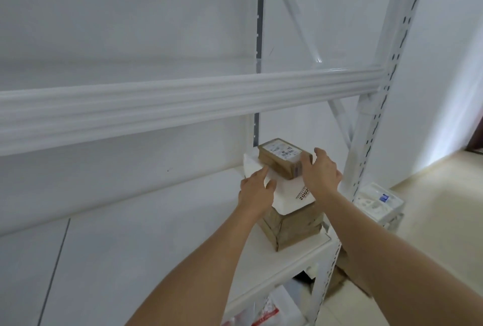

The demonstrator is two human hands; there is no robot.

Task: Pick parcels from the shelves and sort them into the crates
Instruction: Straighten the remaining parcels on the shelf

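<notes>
A tall white metal shelving rack (371,127) fills most of what's in front of the person, its slotted uprights running up on the right and a ribbed crossbeam (162,106) cutting straight across. The lower shelf board (156,234) carries a three-high stack of parcels at its right end, close to the front upright. At the bottom sits a brown cardboard box (292,229), wrapped in tape. On it lies a flat white parcel (290,195), wider than the box and overhanging it, with printed digits near its right corner. On top of that rests a small brown carton (283,161) with a white shipping label facing up.

Both bare arms reach in toward the stack. The right hand (320,174) lies against the near right end of the small brown carton, fingers spread wide and fairly straight, not curled round it. The left hand (254,189) rests on the white parcel just left of the carton, fingers loose and extended, gripping nothing.

Down on the pale floor right of the rack sits a white box with a blue mark (376,201).
</notes>
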